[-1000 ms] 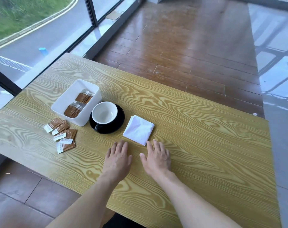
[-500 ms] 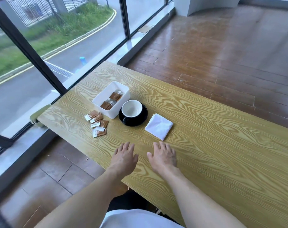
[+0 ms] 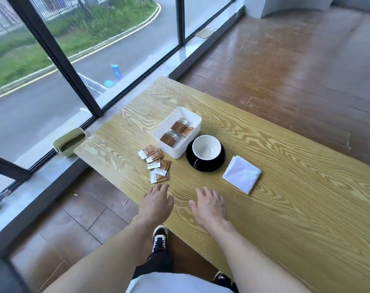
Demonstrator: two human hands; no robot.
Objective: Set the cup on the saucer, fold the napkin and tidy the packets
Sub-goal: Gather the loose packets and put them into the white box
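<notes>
A black cup [image 3: 206, 150] with a white inside stands on a black saucer [image 3: 219, 163] in the middle of the wooden table [image 3: 296, 208]. To its right lies a folded white napkin [image 3: 241, 174]. Several brown packets [image 3: 156, 163] lie loose on the table left of the saucer. More brown packets lie inside a white box [image 3: 176, 132] behind them. My left hand [image 3: 156, 203] rests flat near the table's front edge, just below the loose packets. My right hand [image 3: 210, 205] lies flat beside it, holding nothing.
Floor-to-ceiling windows with black frames run along the left. A green holder [image 3: 69, 142] sits on the sill by the table's left corner. Wooden floor spreads behind the table. My shoe [image 3: 159, 236] shows under the front edge.
The camera has pulled back and swung left, showing more window and floor. Both hands stay flat on the table, now a little further apart. The objects have not moved.
</notes>
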